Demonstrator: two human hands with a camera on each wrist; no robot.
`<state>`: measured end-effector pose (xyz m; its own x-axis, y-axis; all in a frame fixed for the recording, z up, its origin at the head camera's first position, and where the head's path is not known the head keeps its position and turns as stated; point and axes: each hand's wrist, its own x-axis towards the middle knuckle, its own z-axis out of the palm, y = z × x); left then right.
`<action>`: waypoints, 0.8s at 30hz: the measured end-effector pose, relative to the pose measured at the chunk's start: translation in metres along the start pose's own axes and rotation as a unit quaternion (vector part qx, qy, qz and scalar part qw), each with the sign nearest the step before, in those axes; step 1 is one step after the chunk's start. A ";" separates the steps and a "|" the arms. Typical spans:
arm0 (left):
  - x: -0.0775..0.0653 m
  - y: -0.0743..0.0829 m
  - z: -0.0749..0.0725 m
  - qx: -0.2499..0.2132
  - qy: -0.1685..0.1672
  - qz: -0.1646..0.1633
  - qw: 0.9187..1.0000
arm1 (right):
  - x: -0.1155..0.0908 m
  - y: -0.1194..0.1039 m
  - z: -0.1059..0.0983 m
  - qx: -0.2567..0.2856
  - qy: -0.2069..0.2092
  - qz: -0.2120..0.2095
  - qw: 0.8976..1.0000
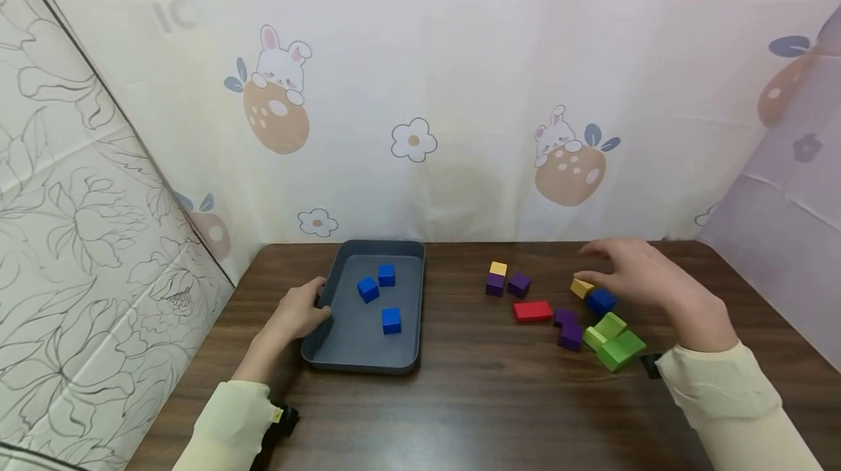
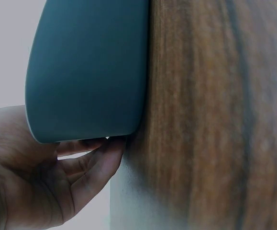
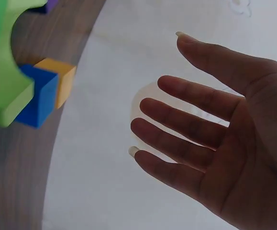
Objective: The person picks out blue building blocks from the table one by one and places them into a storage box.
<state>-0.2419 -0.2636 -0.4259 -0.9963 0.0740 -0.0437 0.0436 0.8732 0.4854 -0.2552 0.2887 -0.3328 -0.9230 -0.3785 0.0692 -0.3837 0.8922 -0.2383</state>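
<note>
A dark grey tray (image 1: 355,350) lies on the left half of the table with blue cubes (image 1: 391,320) inside it. At its left side my left hand (image 1: 301,312) pinches the rim, thumb over the inner edge; the left wrist view shows its fingers (image 2: 100,167) against the outer wall. My right hand (image 1: 634,270) hovers with spread fingers over the far right of the table and holds nothing. Below it are a blue block (image 1: 601,301) and a yellow block (image 1: 581,288). In the right wrist view they stand beyond a green arched block (image 3: 15,98).
Nearer me than the blue block lie green blocks (image 1: 620,349) and purple blocks (image 1: 570,337). A red block (image 1: 533,311) sits left of them. Further back, a yellow block (image 1: 498,268) adjoins a purple cube (image 1: 495,285). A printed curtain (image 1: 420,186) borders the table's back.
</note>
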 end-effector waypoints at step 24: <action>0.001 -0.003 0.002 -0.001 -0.012 0.020 1.000 | -0.010 0.054 0.017 0.024 -0.023 0.027 0.999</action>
<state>-0.2426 -0.2653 -0.4286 -0.9918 0.1200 -0.0445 0.0832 0.8688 0.4881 -0.2660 0.3367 -0.3625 -0.9394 -0.3427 0.0119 -0.3314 0.8987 -0.2872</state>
